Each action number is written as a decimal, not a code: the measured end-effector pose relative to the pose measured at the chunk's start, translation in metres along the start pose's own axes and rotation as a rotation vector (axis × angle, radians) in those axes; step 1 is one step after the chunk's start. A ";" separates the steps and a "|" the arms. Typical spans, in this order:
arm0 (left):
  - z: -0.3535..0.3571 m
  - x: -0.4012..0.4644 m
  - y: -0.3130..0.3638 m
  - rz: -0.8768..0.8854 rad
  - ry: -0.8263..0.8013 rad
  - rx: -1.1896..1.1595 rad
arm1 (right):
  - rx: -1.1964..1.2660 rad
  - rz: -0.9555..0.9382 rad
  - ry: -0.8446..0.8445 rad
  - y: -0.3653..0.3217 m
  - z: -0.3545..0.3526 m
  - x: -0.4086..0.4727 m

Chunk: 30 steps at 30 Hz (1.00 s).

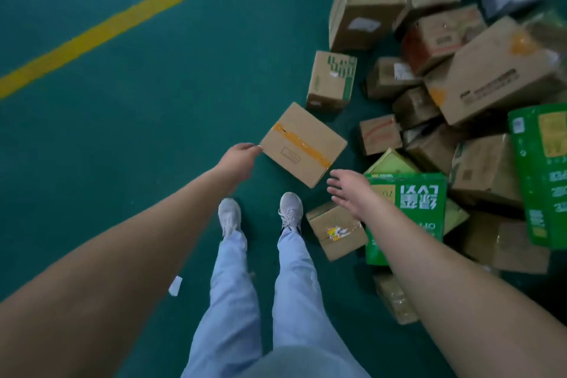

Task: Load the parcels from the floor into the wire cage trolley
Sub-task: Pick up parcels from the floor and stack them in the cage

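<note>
**Both hands reaching for the orange-taped box**

Nearest the camera: the person's legs and two pale shoes [260, 213] stand on the green floor [122, 132], with a scrap of white paper [175, 285] lying to their left.

Left hand [237, 161]: fingers curled, fingertips touching the near-left corner of the orange-taped box [303, 144]. Whether it grips yet, cannot tell; it looks like contact only.

Right hand [349, 190]: open, fingers spread, empty, just short of the box's near-right corner, not touching.

The box lies directly ahead of the feet, between the two hands, set apart from the heap. Its long axis and tape strip run diagonally, from far-left to near-right. Left hand is the nearer one. Judgement: the right hand must close on the opposite corner before a two-handed lift.

Farther right: a green carton [405, 212] under the right forearm, then the parcel pile [460, 70]. Beyond, a yellow floor line [122, 18]. The wire cage trolley is not in view.
</note>
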<state>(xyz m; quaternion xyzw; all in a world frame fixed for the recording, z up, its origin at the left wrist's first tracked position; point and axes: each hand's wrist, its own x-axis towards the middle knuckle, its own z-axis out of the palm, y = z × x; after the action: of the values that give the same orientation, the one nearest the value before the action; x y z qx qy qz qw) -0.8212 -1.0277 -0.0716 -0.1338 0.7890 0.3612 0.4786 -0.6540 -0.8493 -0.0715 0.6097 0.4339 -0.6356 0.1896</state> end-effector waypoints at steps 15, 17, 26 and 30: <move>0.052 0.292 -0.059 -0.102 -0.205 0.466 | 0.220 0.188 0.183 0.103 0.074 0.266; 0.063 0.329 -0.069 -0.074 -0.186 0.514 | 0.230 0.177 0.211 0.117 0.083 0.307; 0.093 0.446 -0.127 -0.095 -0.115 0.657 | 0.276 0.244 0.270 0.178 0.103 0.425; 0.095 0.454 -0.133 -0.116 -0.136 0.623 | 0.254 0.204 0.284 0.184 0.102 0.430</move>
<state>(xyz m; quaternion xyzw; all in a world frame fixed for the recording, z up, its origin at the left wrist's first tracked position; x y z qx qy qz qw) -0.9140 -0.9933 -0.5435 -0.0011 0.8189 0.0823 0.5680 -0.6540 -0.9073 -0.5467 0.7529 0.3088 -0.5703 0.1115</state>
